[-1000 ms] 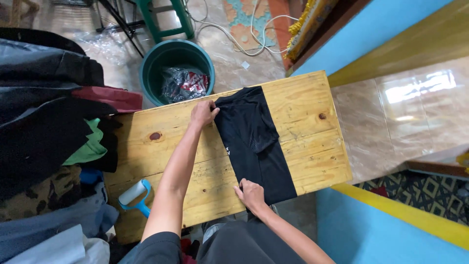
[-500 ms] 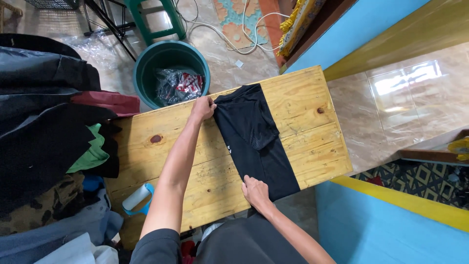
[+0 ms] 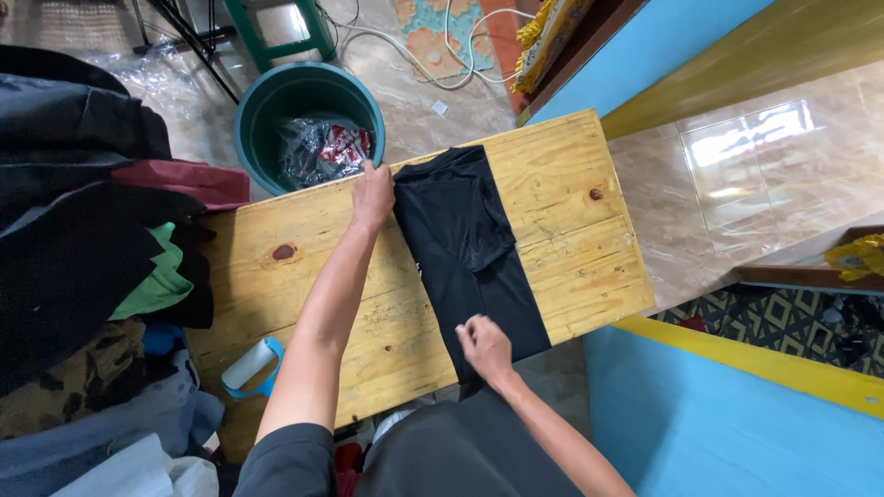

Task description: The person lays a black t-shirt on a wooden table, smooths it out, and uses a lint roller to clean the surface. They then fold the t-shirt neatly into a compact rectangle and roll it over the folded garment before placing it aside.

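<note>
Hands first: my left hand (image 3: 372,195) lies at the far edge of the wooden table (image 3: 571,202), fingers pinching the upper left corner of the black garment (image 3: 465,244), so I record it as grasping the cloth. My right hand (image 3: 485,345) sits at the near edge on the garment's lower left corner, fingers curled over the fabric; whether it pinches the cloth or only presses it flat, I cannot tell from this angle.

Garment position: folded into a long narrow strip, it runs across the tabletop from the far edge to the near edge, right of centre, lying flat on the planks with a folded sleeve showing near its middle.

Surroundings: a pile of dark clothes (image 3: 74,202) with a green piece (image 3: 161,281) covers the table's left end. A lint roller with a blue handle (image 3: 253,366) lies near the near-left corner. Beyond the far edge, a green bucket (image 3: 267,101) stands on the floor, holding crumpled plastic bags (image 3: 318,147). A white cable (image 3: 433,64) trails over the tiles behind it.
</note>
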